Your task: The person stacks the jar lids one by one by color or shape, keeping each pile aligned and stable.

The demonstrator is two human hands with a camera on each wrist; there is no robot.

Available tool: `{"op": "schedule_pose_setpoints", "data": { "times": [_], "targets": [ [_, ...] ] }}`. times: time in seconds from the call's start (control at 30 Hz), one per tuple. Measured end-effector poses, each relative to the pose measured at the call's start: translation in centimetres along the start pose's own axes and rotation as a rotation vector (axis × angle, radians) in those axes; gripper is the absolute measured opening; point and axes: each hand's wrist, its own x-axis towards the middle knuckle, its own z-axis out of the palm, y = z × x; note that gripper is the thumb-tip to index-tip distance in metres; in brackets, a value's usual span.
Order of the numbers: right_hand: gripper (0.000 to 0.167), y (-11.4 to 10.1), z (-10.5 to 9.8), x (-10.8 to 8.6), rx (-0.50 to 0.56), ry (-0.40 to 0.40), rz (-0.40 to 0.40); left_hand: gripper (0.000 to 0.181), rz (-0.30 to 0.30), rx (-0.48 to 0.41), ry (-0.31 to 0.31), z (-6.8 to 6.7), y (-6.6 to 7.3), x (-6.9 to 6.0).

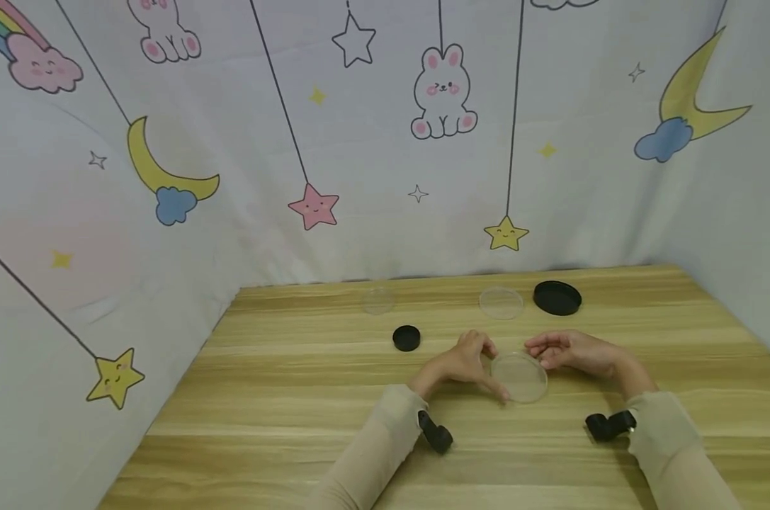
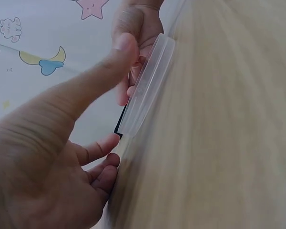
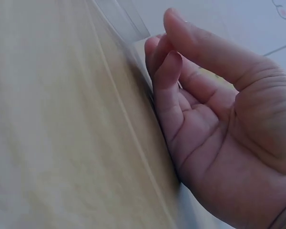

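Note:
A clear, shallow round dish (image 1: 519,377) lies on the wooden table between the two hands. In the left wrist view the dish (image 2: 147,88) appears edge-on, with a seam line along its side. My left hand (image 1: 464,363) is spread beside the dish's left side, its thumb near the front edge and its fingers farther back. Opposite it, my right hand (image 1: 579,352) has its fingertips by the back right rim, loosely bent. In the right wrist view only one end of the dish (image 3: 121,19) shows beyond the right fingertips, and no firm hold is visible.
Farther back lie a small black round lid-like piece (image 1: 406,338), a faint clear disc (image 1: 378,301), another clear disc (image 1: 501,303) and a large black round dish (image 1: 557,298). A patterned cloth (image 1: 372,156) hangs behind the table (image 1: 282,418).

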Motion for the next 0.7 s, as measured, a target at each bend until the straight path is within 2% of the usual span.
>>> {"op": "schedule_pose_setpoints", "data": {
  "times": [0.17,0.23,0.33,0.4,0.5,0.7],
  "targets": [
    [0.061,-0.3,0.4,0.2,0.007,0.122,0.021,0.058,-0.043,-0.062,-0.017,-0.8,0.0,0.1],
    [0.064,-0.8,0.5,0.3,-0.006,0.211,0.037,0.061,-0.043,-0.076,-0.029,-1.3,0.2,0.3],
    [0.064,-1.8,0.3,0.6,-0.099,0.356,0.019,0.066,-0.029,-0.125,-0.020,-2.3,0.3,0.6],
    [0.063,-2.4,-0.1,1.0,-0.187,0.442,0.013,0.069,-0.022,-0.193,0.019,-3.0,0.2,0.8],
    [0.066,-2.9,-0.9,1.6,-0.283,0.513,0.003,0.074,-0.029,-0.269,0.089,-3.8,-0.1,1.2],
    [0.079,-3.3,-2.1,3.6,-0.373,0.527,0.060,0.082,-0.029,-0.353,0.220,-4.5,-0.5,3.2]
  ]
}}
